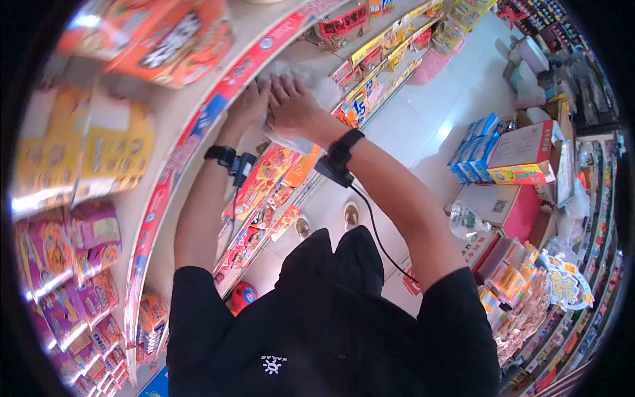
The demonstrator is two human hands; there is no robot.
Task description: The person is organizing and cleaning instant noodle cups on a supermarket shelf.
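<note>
Both hands are together at a shelf near the top centre. My right hand (294, 109) lies with its fingers spread on a pale, translucent plastic bag or wrap (317, 86). Close beside it, my left hand (250, 109) touches the same plastic at its left side; its fingertips are partly hidden and blurred, so its grip is unclear. What the plastic holds, if anything, cannot be made out. Red snack packages (264, 173) stand on the shelf below the hands. Each wrist wears a black strap with a small device.
A shelf edge with a red and blue strip (215, 106) curves along the left, with packaged noodles (112, 149) beyond it. Cardboard boxes (522, 149) and blue packs (473, 147) are stacked at the right. A red round object (244, 295) is low by the shelf.
</note>
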